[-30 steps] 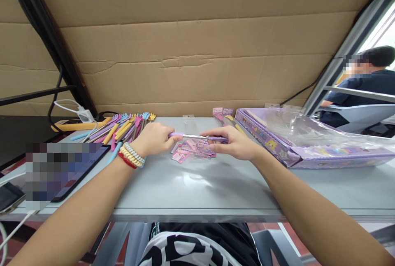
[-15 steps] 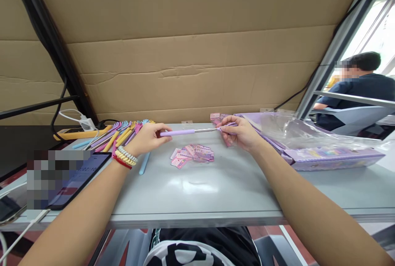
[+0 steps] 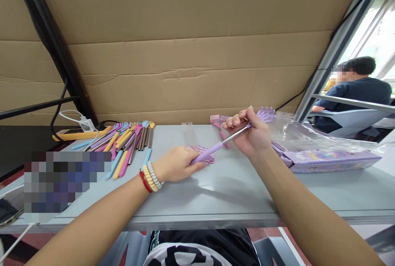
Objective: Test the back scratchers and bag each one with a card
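Note:
A purple back scratcher [image 3: 212, 150] with a metal rod and a claw-shaped head slants up to the right between my two hands. My left hand [image 3: 179, 164] is closed round its purple handle, low over the table. Near the head, my right hand [image 3: 251, 134] is turned palm up, with its thumb across the scratcher's neck and its fingers loosely bent. Pink printed cards [image 3: 210, 155] lie in a pile, partly hidden behind my left hand and the handle. Further back lies a pink back scratcher [image 3: 222, 134] with a printed card.
Several coloured back scratchers [image 3: 125, 144] lie heaped at left, beside a yellow power strip [image 3: 83, 134] and a partly blurred phone. A purple box [image 3: 333, 161] with clear plastic bags [image 3: 302, 130] stands at right. Cardboard [image 3: 197, 52] closes the back. Another person [image 3: 361, 87] sits beyond the right frame.
My left hand has moved right and toward me with the handle. My right hand has risen and turned palm up, so the scratcher now slants and its claw shows.

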Demonstrator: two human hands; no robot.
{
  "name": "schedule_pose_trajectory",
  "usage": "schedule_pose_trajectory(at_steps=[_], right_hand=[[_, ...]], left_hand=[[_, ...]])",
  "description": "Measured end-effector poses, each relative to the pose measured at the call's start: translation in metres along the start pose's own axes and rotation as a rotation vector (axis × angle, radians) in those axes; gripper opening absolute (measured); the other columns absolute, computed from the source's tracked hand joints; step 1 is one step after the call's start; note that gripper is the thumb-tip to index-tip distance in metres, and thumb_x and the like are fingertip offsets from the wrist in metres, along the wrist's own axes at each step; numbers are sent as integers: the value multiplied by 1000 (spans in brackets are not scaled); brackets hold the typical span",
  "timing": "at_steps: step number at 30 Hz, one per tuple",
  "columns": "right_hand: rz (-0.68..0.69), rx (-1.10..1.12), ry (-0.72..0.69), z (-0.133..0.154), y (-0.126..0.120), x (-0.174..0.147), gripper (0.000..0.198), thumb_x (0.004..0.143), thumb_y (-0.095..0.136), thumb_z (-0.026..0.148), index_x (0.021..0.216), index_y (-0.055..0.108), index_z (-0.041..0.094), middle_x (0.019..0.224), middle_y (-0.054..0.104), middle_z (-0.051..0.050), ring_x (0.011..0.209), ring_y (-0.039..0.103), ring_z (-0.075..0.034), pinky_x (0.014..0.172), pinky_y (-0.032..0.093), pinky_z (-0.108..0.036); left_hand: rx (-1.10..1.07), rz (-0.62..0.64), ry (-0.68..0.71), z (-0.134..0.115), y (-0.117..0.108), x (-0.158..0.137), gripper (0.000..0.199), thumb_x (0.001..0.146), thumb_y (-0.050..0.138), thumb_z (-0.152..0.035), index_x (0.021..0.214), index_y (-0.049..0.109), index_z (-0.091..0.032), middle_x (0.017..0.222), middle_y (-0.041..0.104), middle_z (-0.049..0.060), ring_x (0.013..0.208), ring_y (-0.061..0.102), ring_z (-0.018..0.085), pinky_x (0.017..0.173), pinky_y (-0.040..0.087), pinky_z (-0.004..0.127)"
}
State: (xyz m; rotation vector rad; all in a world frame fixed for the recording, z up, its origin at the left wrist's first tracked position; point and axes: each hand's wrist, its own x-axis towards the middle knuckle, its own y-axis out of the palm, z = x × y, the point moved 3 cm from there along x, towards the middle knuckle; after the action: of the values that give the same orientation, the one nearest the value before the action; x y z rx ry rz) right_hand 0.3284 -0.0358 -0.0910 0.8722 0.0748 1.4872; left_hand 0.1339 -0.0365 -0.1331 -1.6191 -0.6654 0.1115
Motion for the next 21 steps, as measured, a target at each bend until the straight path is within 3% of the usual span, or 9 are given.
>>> schedule_pose_trajectory(at_steps=[4,12,18,21], right_hand=[[112,5,52,13,35,-7,45,71,70,47,58,37,19,41,30,9,34,28,-4,33,27,-18],[348,-257,167,9,104,-17,47,67,75,36,62,31,21,47,22,12,37,16,-2,34,12,-18],[386,-259,253,-9,115,-26,49,76,66,41,61,23,22,45,18,12,37,11,-3,33,9,-19],[376,-288,271,-13,116,-26,48,80,59,48,61,22,23,44,16,12,37,10,-3,33,8,-20]], left_hand=[[125,34,30,-19,12,4,40,89,43,-45,66,60,-17,61,58,1,54,47,12,54,28,27],[53,102,66,-21,20,2,41,85,48,-46,58,54,-17,56,57,0,51,45,12,51,24,27],[-63,137,30,-19,26,2,39,78,55,-41,49,46,-17,46,47,-2,44,34,9,48,23,27],[-302,76,-26,-19,22,3,34,79,56,-38,54,49,-16,50,48,-3,47,39,8,49,28,24]])
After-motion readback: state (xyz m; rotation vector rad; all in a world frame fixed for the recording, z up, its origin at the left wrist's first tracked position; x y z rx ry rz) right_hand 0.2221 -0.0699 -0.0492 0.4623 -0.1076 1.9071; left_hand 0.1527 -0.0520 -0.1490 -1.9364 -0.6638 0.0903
